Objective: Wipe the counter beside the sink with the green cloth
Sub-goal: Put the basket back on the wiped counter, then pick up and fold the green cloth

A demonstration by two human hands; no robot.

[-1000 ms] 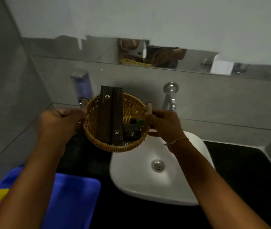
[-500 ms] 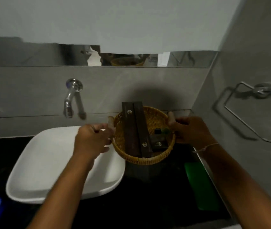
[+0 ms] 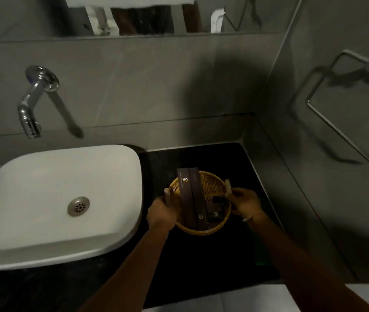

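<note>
A round woven wicker basket [image 3: 201, 203] sits low over the black polished counter [image 3: 192, 255], right of the white, rounded-square sink [image 3: 50, 199]. The left hand [image 3: 159, 213] and right hand [image 3: 244, 204] are each curled around one of its pale peg handles. Two long dark boxes [image 3: 191, 197] lie flat in it beside a smaller dark packet. The green cloth [image 3: 262, 251] lies flat on the counter right of the basket, mostly hidden under the right forearm. Grey tiled walls close the counter behind and right of the basket; a chrome tap [image 3: 34, 102] juts above the sink.
</note>
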